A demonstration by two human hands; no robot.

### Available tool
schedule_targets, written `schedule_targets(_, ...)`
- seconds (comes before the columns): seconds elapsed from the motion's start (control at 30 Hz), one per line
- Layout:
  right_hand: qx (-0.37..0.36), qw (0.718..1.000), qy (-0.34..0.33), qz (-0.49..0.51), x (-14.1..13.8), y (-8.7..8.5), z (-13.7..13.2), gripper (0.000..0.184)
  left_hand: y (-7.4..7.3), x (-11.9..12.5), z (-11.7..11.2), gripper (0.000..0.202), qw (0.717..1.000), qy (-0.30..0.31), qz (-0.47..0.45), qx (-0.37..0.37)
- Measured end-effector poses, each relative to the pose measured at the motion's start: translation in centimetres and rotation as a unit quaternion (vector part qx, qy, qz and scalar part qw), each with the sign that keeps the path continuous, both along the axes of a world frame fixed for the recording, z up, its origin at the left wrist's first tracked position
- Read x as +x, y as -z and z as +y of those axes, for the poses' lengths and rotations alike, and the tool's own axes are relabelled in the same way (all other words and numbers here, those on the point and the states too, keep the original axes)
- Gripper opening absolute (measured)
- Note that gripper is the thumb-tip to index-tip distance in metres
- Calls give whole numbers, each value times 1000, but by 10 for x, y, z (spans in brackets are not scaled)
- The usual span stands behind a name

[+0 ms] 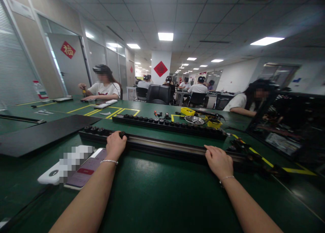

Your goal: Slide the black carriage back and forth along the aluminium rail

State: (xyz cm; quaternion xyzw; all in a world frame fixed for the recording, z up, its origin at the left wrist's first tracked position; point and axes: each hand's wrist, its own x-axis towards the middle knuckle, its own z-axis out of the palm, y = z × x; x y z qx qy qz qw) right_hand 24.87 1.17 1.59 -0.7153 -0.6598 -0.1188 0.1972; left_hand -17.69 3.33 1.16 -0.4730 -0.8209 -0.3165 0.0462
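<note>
A long black rail lies across the green table in front of me, with small black knobs along its left part. My left hand is closed on the rail's near edge, beside the knobs. My right hand grips the same rail further right, fingers curled over its top. A second black rail studded with knobs lies parallel just behind it.
A white device and a phone lie at my left forearm, beside a black panel. Yellow bins and a metal dish sit behind the rails. A black open case stands at right. Other people work at tables beyond.
</note>
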Motion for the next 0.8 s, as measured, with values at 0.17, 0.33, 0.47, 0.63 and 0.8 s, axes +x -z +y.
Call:
schedule_targets(0.17, -9, 1000, 0, 3, -1, -2, -1, 46, -1, 0, -1, 41, 1000, 1, 0, 0)
schedule_targets(0.33, -10, 1000, 2, 1, -1, -2, -1, 46, -3, 2, -2, 42, 1000, 1, -5, -2)
schedule_targets(0.47, -16, 1000, -1, 1, 0, -2, 0, 47, -5, 3, -3, 41, 1000, 4, -8, 0)
schedule_targets(0.63, -15, 1000, -1, 2, 1, -1, 1, 47, -6, 3, -3, 41, 1000, 5, -10, -3)
schedule_targets(0.8, 0, 1000, -3, 1, 1, 0, 1, 45, -6, 4, -3, 41, 1000, 2, -19, -12)
